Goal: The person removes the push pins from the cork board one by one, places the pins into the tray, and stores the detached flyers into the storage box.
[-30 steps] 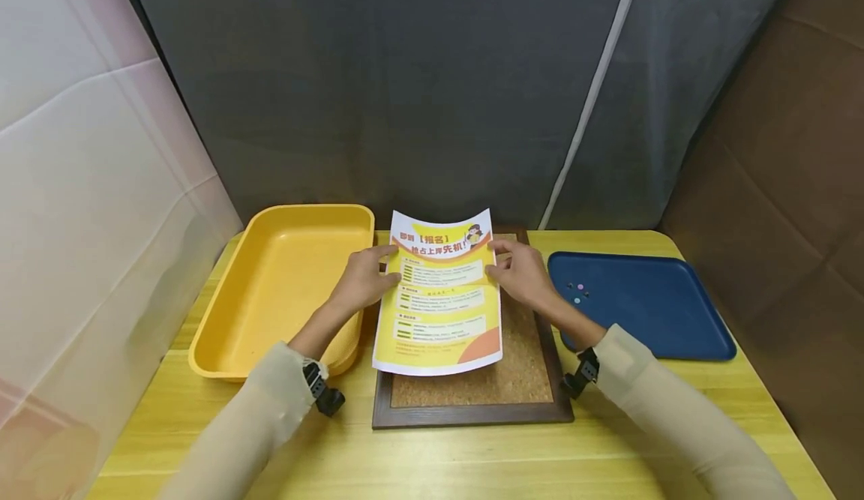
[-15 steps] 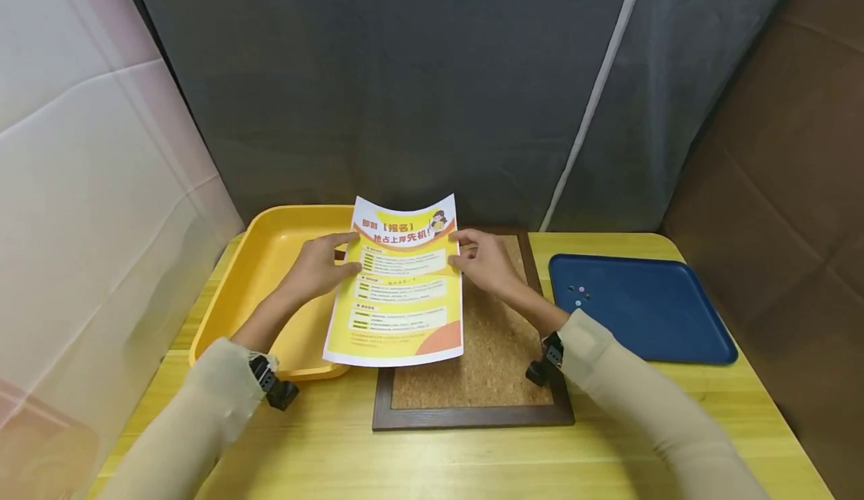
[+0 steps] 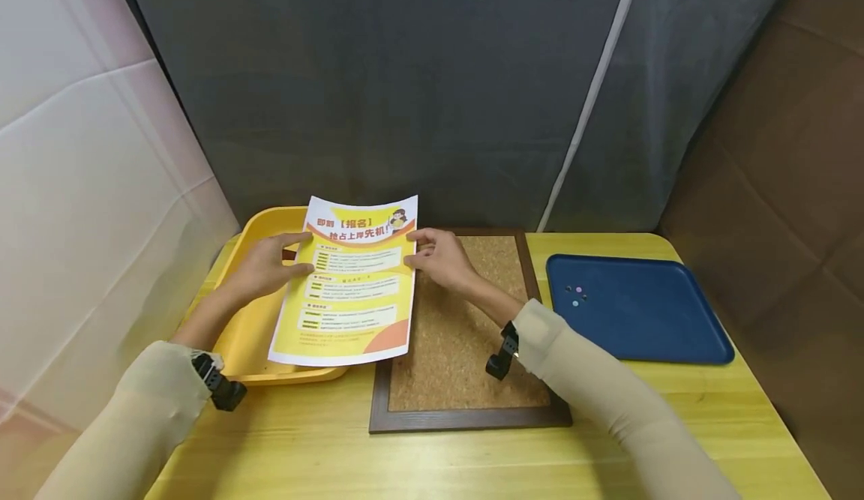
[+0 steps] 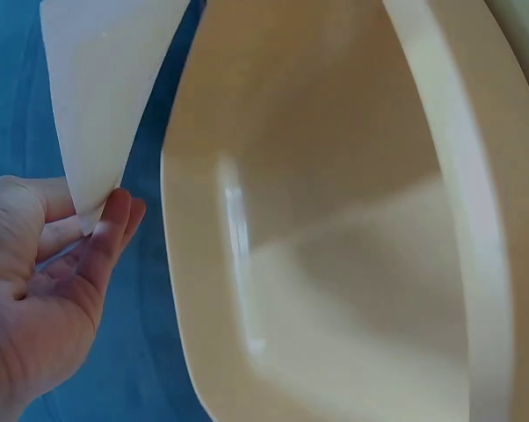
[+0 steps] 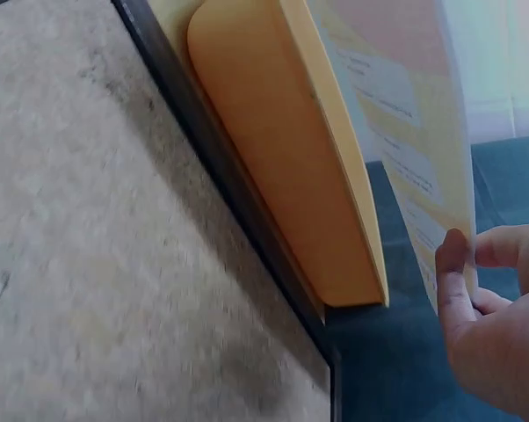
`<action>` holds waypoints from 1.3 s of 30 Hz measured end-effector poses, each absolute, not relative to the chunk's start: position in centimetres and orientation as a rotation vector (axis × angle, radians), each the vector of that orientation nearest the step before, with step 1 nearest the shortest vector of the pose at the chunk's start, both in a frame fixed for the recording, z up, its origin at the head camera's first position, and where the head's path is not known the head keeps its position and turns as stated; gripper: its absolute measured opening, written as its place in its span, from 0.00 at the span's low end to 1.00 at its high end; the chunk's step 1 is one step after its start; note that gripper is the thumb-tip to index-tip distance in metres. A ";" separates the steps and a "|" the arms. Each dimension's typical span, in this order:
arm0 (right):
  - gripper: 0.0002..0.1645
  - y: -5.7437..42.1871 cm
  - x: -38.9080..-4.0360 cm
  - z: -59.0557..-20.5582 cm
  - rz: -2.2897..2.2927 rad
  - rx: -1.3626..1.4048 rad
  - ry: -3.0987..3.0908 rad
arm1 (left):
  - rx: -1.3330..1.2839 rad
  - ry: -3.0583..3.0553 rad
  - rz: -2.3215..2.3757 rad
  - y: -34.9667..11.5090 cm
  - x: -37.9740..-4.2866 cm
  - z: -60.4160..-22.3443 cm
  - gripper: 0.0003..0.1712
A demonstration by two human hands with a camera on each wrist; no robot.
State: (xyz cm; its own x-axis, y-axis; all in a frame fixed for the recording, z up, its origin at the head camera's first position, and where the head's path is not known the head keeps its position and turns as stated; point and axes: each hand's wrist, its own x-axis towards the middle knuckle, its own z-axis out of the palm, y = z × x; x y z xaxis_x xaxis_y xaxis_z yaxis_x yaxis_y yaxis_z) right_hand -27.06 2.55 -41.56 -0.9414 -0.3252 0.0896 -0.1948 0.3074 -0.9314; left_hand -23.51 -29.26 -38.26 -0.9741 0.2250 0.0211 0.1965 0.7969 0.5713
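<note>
A printed yellow and white flyer hangs above the right part of the yellow tray and the left edge of the cork board. My left hand pinches its left edge, and in the left wrist view that hand has thumb and fingers on the sheet's edge. At the opposite edge my right hand pinches the flyer, as the right wrist view also shows, with the paper between thumb and fingers. The flyer hides much of the tray's right side.
A dark blue tray lies at the right of the wooden table, with several small pushpin-like pieces on it. A grey curtain closes off the back. The cork board has a dark brown frame.
Both hands have carried the flyer leftward, from above the cork board to above the yellow tray. More of the cork surface shows now. The trays and board have stayed put.
</note>
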 end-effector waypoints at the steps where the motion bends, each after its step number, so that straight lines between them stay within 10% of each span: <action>1: 0.27 2.1 -27.0 -41.6 -1.712 -0.480 2.440 | 0.350 2.927 0.920 -29.7 -23.5 -38.3 0.40; 39: 0.26 -8.4 -26.0 -43.0 -1.482 -0.496 2.563 | 0.217 2.834 0.825 -38.1 -23.3 -40.0 0.45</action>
State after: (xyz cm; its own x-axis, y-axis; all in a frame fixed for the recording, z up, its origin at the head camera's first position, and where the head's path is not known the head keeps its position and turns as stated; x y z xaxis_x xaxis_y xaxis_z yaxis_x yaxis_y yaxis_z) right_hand -26.02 -8.42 -42.98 -0.9359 -0.3496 0.0434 -0.2120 0.4608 -0.8618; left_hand -23.33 -38.15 -40.01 -0.9729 0.1894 -0.1327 0.0886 0.8352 0.5428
